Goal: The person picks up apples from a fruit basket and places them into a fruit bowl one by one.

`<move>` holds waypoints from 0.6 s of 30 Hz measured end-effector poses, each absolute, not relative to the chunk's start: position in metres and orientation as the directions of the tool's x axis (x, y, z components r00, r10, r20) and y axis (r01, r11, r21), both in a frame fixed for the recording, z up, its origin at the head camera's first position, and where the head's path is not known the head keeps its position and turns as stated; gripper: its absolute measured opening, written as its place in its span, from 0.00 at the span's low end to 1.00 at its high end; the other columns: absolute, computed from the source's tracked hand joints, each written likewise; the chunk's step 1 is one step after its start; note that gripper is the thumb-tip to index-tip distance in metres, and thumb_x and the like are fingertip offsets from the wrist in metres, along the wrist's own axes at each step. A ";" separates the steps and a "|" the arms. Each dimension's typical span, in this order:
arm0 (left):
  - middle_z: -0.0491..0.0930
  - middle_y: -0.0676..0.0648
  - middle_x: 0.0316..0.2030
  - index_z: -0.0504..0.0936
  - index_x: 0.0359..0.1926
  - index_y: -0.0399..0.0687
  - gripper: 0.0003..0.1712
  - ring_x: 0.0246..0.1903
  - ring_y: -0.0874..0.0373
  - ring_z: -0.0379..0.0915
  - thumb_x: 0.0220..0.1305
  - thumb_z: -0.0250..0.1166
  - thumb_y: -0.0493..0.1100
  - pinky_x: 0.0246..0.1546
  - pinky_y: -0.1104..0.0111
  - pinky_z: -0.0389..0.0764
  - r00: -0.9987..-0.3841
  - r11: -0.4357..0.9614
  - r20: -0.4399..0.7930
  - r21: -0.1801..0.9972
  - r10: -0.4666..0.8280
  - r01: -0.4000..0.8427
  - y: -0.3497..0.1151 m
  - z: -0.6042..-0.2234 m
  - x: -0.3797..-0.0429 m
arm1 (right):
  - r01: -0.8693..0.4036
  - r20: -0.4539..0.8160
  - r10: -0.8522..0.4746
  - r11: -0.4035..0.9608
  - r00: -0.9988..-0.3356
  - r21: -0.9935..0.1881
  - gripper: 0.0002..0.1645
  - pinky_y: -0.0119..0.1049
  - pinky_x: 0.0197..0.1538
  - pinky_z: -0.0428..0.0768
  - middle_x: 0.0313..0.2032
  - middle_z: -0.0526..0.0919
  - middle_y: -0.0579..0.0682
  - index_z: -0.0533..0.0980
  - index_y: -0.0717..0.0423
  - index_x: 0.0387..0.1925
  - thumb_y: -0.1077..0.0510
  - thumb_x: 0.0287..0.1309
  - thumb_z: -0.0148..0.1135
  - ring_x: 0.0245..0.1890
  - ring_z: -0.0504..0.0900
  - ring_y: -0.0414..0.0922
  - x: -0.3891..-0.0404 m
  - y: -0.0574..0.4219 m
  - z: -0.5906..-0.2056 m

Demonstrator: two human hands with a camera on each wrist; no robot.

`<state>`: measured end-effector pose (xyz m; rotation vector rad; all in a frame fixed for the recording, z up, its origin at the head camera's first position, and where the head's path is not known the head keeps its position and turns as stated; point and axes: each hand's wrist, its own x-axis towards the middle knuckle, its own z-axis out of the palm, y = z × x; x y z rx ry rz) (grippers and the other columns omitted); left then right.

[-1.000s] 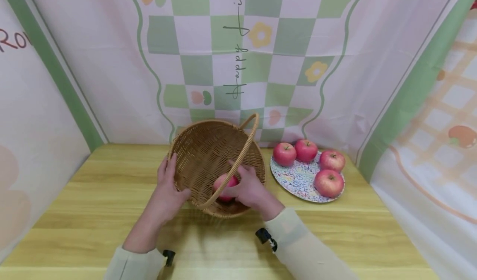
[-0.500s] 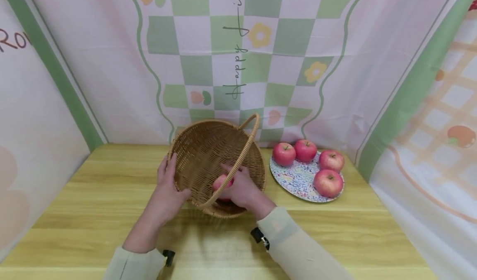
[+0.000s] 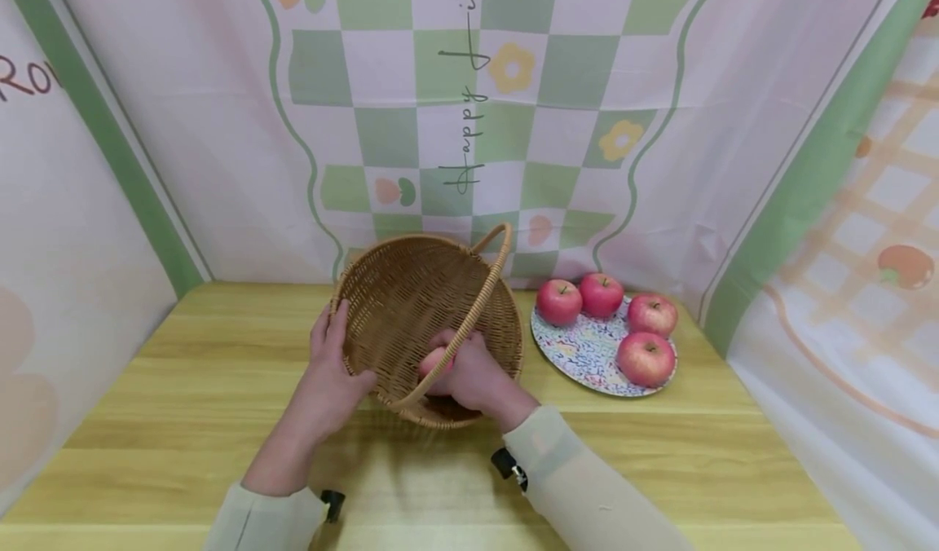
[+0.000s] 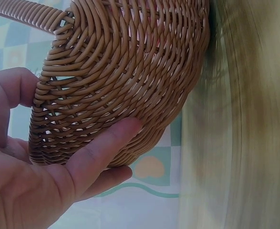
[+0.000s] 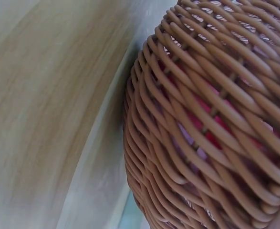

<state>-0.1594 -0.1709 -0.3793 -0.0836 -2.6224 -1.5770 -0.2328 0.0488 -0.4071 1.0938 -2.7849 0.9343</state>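
A round wicker basket (image 3: 399, 298) with an arched handle leans tilted on the table, its mouth toward me. My left hand (image 3: 333, 372) grips its left rim, thumb on the inner side; in the left wrist view the fingers of that hand (image 4: 63, 176) spread along the woven outer wall. Inside the basket, low and behind the handle, my right hand (image 3: 477, 376) holds a red apple (image 3: 433, 362), which the handle and fingers partly cover. From the right wrist only the basket's outside wall (image 5: 178, 129) shows, with red glimpsed through the weave.
Right of the basket stands a speckled, colourful plate (image 3: 579, 363) bearing several red apples (image 3: 647, 359) along its back and right side. The wooden table (image 3: 183, 396) meets a printed cloth backdrop (image 3: 381, 135) behind, with cloth walls on both sides.
My right hand has shifted slightly left and deeper into the basket, its fingers curling over the apple. The left hand and basket have stayed in place.
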 end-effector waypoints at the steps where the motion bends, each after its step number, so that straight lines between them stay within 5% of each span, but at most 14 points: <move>1: 0.21 0.49 0.76 0.31 0.80 0.63 0.62 0.65 0.34 0.57 0.57 0.62 0.31 0.40 0.60 0.75 -0.995 0.469 0.097 0.879 0.006 0.088 -0.171 -0.379 -0.159 | -0.635 0.222 -0.627 0.572 -0.747 -0.520 0.10 0.49 0.55 0.70 0.46 0.80 0.51 0.79 0.44 0.23 0.62 0.47 0.71 0.50 0.74 0.56 -0.233 0.049 -0.407; 8: 0.21 0.49 0.76 0.31 0.80 0.63 0.62 0.65 0.33 0.56 0.57 0.62 0.31 0.37 0.61 0.75 -0.995 0.460 0.097 0.883 0.008 0.089 -0.172 -0.380 -0.160 | -0.601 0.219 -0.605 0.552 -0.766 -0.578 0.11 0.42 0.46 0.75 0.41 0.79 0.51 0.80 0.48 0.20 0.67 0.43 0.71 0.43 0.77 0.49 -0.235 0.046 -0.407; 12: 0.20 0.50 0.76 0.31 0.80 0.64 0.62 0.64 0.33 0.58 0.58 0.62 0.31 0.34 0.62 0.75 -0.996 0.452 0.090 0.888 0.006 0.083 -0.172 -0.381 -0.160 | -0.458 0.174 -0.504 0.519 -0.846 -0.721 0.04 0.38 0.36 0.77 0.35 0.81 0.49 0.80 0.55 0.26 0.65 0.46 0.68 0.34 0.78 0.45 -0.238 0.044 -0.410; 18: 0.20 0.50 0.76 0.32 0.80 0.64 0.61 0.58 0.36 0.66 0.58 0.62 0.32 0.30 0.62 0.75 -0.996 0.450 0.088 0.889 0.009 0.083 -0.172 -0.381 -0.160 | -0.197 0.090 -0.322 0.315 -0.942 -0.929 0.13 0.39 0.39 0.78 0.34 0.85 0.49 0.76 0.60 0.37 0.59 0.53 0.71 0.36 0.80 0.44 -0.236 0.045 -0.413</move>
